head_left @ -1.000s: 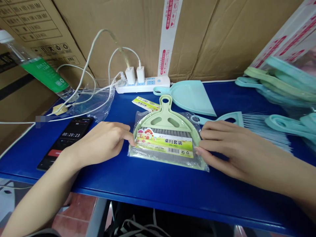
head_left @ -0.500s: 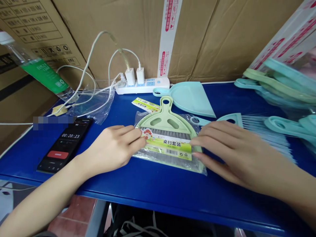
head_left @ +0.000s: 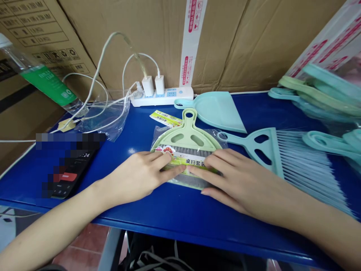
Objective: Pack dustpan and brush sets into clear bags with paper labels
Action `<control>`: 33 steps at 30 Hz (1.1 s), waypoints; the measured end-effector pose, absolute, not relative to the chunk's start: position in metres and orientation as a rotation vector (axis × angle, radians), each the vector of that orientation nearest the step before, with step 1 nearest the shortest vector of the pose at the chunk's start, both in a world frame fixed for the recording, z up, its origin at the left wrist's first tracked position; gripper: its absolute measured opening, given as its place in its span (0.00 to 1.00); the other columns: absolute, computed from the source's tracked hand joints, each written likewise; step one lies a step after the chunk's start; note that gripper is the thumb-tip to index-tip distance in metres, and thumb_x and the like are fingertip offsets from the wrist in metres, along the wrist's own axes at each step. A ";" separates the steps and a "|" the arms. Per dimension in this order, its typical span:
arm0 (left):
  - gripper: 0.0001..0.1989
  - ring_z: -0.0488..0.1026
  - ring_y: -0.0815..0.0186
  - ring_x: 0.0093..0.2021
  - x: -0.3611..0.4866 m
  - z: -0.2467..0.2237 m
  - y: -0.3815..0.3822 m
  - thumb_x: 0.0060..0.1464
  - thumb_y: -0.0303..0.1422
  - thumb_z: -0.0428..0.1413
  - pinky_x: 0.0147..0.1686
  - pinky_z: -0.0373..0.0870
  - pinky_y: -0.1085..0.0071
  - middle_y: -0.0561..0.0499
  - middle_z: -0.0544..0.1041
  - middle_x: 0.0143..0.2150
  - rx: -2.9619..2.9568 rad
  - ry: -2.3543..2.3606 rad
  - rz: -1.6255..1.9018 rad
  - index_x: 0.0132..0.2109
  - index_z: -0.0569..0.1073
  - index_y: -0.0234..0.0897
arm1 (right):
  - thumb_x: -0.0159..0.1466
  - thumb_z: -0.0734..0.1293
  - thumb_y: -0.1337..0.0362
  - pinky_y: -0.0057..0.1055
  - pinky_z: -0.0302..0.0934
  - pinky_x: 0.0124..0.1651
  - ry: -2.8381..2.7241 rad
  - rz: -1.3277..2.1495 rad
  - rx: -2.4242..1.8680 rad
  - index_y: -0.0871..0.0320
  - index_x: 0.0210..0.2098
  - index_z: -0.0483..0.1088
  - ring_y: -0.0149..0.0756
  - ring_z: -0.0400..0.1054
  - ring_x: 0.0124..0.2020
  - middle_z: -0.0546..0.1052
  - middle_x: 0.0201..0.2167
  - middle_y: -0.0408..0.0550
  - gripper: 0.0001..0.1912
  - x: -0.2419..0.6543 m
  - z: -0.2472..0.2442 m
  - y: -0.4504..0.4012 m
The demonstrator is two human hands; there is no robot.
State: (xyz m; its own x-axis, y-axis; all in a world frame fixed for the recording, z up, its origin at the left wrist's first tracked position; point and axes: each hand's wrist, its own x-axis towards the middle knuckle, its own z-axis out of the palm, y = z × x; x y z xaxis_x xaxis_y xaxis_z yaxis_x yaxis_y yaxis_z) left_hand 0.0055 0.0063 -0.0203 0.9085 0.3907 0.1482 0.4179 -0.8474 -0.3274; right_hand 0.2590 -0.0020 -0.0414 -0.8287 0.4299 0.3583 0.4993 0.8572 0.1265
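A light green dustpan and brush set (head_left: 184, 137) lies flat in a clear plastic bag in front of me. Grey bristles show above its yellow-green paper label (head_left: 194, 162). My left hand (head_left: 141, 175) rests on the label's left part, with one digit stretched toward the middle. From the other side my right hand (head_left: 237, 180) reaches over the label's right part, fingers apart and a fingertip close to the left hand's. Both hands partly cover the label and the lower bag. To the right lies a pale blue brush (head_left: 262, 145); behind stands a pale blue dustpan (head_left: 220, 112).
A loose label (head_left: 165, 118) lies behind the set. At the back are a white power strip (head_left: 166, 97) with chargers and cables. A phone (head_left: 76, 169) and a tilted bottle (head_left: 47, 82) are at left. More bagged dustpans (head_left: 324, 96) are stacked at right on the blue table (head_left: 180, 222).
Both hands have moved inward from the sides of the set onto the label, their fingertips now nearly meeting. More of the blue brush at right is uncovered.
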 end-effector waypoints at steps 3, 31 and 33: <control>0.18 0.74 0.65 0.31 0.006 -0.019 0.007 0.62 0.22 0.46 0.30 0.73 0.69 0.51 0.73 0.34 -2.712 -0.593 -0.106 0.54 0.73 0.38 | 0.72 0.56 0.62 0.37 0.60 0.40 -2.700 -0.320 -0.692 0.60 0.47 0.74 0.41 0.64 0.36 0.74 0.33 0.50 0.16 0.258 -0.043 -0.002; 0.26 0.67 0.68 0.29 -0.014 0.001 0.017 0.53 0.15 0.44 0.26 0.63 0.75 0.52 0.68 0.31 -2.967 -0.926 -0.103 0.45 0.80 0.44 | 0.73 0.54 0.65 0.35 0.57 0.38 -2.691 -0.133 -0.704 0.56 0.31 0.76 0.39 0.63 0.33 0.70 0.28 0.48 0.22 0.278 -0.028 0.002; 0.27 0.66 0.69 0.28 -0.015 0.002 0.019 0.53 0.16 0.44 0.25 0.62 0.75 0.52 0.68 0.30 -2.987 -0.973 -0.100 0.45 0.81 0.46 | 0.73 0.54 0.65 0.35 0.57 0.37 -2.690 -0.121 -0.704 0.56 0.30 0.76 0.39 0.63 0.33 0.70 0.28 0.48 0.22 0.278 -0.027 0.002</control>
State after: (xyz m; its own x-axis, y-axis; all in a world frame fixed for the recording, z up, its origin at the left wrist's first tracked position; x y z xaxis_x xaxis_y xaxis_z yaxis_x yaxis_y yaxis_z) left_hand -0.0155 0.0186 0.0021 0.8062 0.5886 0.0598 0.5885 -0.8082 0.0211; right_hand 0.2784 0.0022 -0.0272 -0.8127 0.4581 0.3601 0.4887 0.8724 -0.0071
